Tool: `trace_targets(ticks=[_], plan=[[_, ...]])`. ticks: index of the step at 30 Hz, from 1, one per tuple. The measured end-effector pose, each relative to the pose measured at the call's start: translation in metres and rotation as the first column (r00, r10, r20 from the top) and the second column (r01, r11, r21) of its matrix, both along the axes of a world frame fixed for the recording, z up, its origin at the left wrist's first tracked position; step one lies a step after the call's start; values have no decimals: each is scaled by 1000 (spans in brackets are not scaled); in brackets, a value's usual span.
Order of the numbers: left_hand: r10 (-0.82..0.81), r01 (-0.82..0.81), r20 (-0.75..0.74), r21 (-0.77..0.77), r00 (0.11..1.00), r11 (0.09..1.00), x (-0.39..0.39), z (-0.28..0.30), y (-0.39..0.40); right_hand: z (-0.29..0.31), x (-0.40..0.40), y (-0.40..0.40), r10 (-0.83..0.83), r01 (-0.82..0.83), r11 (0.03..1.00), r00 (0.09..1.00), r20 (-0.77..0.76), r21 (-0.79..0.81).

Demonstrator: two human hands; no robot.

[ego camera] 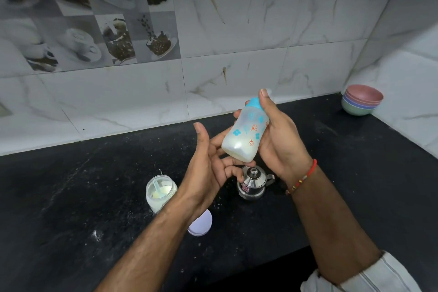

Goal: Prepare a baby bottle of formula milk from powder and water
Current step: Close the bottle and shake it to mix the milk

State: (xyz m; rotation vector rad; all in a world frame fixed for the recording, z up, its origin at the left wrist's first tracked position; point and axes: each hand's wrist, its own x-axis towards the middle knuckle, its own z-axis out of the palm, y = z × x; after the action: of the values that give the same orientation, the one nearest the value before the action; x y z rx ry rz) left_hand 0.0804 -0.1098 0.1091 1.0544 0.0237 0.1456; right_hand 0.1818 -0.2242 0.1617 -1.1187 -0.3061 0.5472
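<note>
Black counter [94,197] w/ white wall tiles behind. Right hand [279,140] grips the baby bottle [244,135], tilted in the air just above the steel kettle [252,182]. Left hand [208,168] is loose, fingers spread near the bottle's bottom, holding nothing. Bottle could slip & drop on the kettle, or milk could leak if the blue cap is loose. Count: 1 bottle, 1 kettle, 1 powder jar [160,193] left of the kettle, 1 lid [201,225], 1 bowl stack [361,99].

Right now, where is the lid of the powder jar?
In the head view the pale lilac lid lies flat on the black counter, partly hidden under the left forearm, just right of and nearer than the open powder jar.
</note>
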Motion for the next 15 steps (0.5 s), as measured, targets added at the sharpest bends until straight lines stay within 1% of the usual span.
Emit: trace_targets(ticks=[5,9,11,13,15], plan=[[7,-8,-20,-34,1000,999,-2,2,-2,4,4,-1,-32,31,999,998,-63,-22],[6,-6,-14,-11,1000,1000,-3,5,-4,7,8,-2,-13,11,1000,990,-140,-16],[1,-1,-3,-18,1000,1000,-3,7,-5,7,10,-3,35,-30,999,972,-234,23],[-3,3,14,-25,1000,1000,-4,8,-5,6,10,-3,105,-71,992,929,-356,108],[-3,3,24,-30,1000,1000,-3,10,-5,4,11,-3,138,-68,982,895,-424,175]])
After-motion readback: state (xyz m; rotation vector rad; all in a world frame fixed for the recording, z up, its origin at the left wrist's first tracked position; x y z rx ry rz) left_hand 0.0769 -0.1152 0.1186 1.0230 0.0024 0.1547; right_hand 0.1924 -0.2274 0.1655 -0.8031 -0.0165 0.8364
